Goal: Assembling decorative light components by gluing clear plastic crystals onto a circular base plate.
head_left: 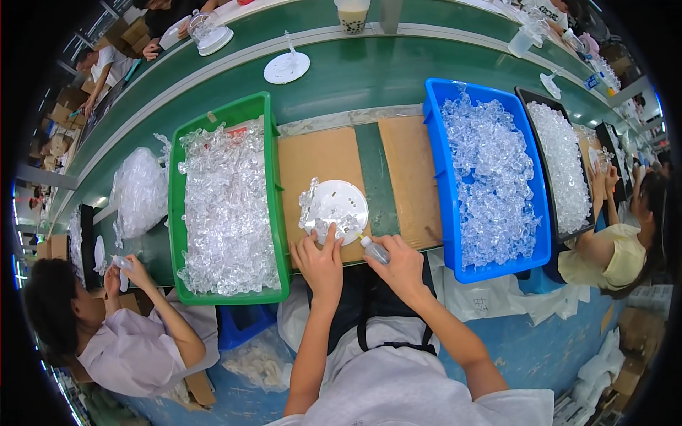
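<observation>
A round white plastic disc (pixel 344 201) lies on brown cardboard before me, with clear plastic pieces (pixel 310 202) along its left edge and more near its lower rim. My left hand (pixel 320 264) reaches to that lower rim, fingers stretched and apart, the fingertips against the clear pieces there. Closed in my right hand (pixel 403 268) is a small clear squeeze bottle (pixel 376 250) with a yellowish tip. The tip points at the disc's lower right edge; whether it touches cannot be made out.
A green bin (pixel 273 177) of clear pieces stands left, a blue bin (pixel 433 142) right, a black tray (pixel 587 220) beyond it. Another white disc (pixel 287 69) and a drink cup (pixel 352 15) stand farther back. Co-workers sit at left (pixel 135 334) and right (pixel 611 248).
</observation>
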The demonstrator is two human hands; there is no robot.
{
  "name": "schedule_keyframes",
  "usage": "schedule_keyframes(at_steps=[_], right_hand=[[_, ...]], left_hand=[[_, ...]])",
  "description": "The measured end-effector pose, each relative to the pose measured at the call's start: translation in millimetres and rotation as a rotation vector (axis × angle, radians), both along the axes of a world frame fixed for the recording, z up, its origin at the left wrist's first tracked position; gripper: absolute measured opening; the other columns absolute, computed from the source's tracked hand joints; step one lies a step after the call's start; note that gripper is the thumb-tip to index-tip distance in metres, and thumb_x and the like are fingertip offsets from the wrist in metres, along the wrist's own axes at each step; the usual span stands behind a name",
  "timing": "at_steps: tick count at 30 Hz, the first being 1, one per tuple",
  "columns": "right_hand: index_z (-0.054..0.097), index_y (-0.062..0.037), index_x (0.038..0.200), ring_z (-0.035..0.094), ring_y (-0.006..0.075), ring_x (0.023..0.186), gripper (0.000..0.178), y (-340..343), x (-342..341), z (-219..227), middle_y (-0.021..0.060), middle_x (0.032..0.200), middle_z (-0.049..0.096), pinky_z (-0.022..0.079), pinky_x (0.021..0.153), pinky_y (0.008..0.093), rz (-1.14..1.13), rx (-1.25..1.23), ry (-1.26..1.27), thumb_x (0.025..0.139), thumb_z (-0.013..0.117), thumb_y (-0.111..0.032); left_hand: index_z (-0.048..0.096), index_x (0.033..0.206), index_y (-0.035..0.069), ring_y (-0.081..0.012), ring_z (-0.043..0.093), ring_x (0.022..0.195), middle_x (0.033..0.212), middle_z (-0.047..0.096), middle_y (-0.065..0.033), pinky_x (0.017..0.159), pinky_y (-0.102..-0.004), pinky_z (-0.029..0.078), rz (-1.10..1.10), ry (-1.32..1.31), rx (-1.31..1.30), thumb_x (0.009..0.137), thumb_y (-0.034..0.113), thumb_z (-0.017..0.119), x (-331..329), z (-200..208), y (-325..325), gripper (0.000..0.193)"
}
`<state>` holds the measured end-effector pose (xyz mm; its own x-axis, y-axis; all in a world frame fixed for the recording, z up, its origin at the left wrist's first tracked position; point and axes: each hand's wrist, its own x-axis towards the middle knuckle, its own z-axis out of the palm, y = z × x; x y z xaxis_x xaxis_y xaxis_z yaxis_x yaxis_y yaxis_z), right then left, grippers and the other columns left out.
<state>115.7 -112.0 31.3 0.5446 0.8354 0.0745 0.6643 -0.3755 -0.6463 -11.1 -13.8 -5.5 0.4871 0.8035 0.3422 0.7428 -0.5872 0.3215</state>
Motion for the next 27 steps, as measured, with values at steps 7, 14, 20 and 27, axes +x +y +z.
schedule_keyframes(at_steps=[7,14,20,27], right_hand=[[0.061,-0.0121,0.094,0.061,0.0286,0.073,0.030,-1,-3,-3,0.0080,0.082,0.057,0.048,0.058,0.0386,0.044,0.002,0.009,0.071,0.072,-0.028],[0.062,-0.0124,0.095,0.061,0.0283,0.074,0.032,-1,-5,1,0.0065,0.082,0.058,0.048,0.059,0.0383,-0.013,-0.030,0.034,0.071,0.073,-0.030],[0.062,-0.0096,0.101,0.063,0.0220,0.072,0.040,-4,-11,1,0.0068,0.081,0.063,0.050,0.063,0.0315,-0.071,0.021,0.120,0.069,0.076,-0.028],[0.058,-0.0067,0.093,0.064,0.0256,0.073,0.038,-6,-31,2,0.0089,0.082,0.065,0.050,0.062,0.0344,-0.083,0.092,0.323,0.071,0.075,-0.031]], left_hand=[[0.062,0.115,0.021,-0.0327,0.049,0.100,0.099,0.055,-0.0162,0.098,-0.0543,0.032,0.002,-0.013,0.005,0.082,0.027,0.063,2,2,0,0.034],[0.061,0.117,0.021,-0.0329,0.049,0.102,0.101,0.056,-0.0163,0.098,-0.0561,0.032,0.037,0.030,0.022,0.079,0.026,0.066,3,-5,-2,0.039],[0.059,0.119,0.020,-0.0357,0.049,0.110,0.111,0.056,-0.0192,0.099,-0.0588,0.030,0.123,0.052,0.018,0.080,0.023,0.065,10,-8,-11,0.039],[0.054,0.121,0.006,-0.0333,0.058,0.095,0.109,0.056,-0.0192,0.084,-0.0399,0.044,0.059,-0.433,-0.184,0.086,0.009,0.057,-9,9,-20,0.034]])
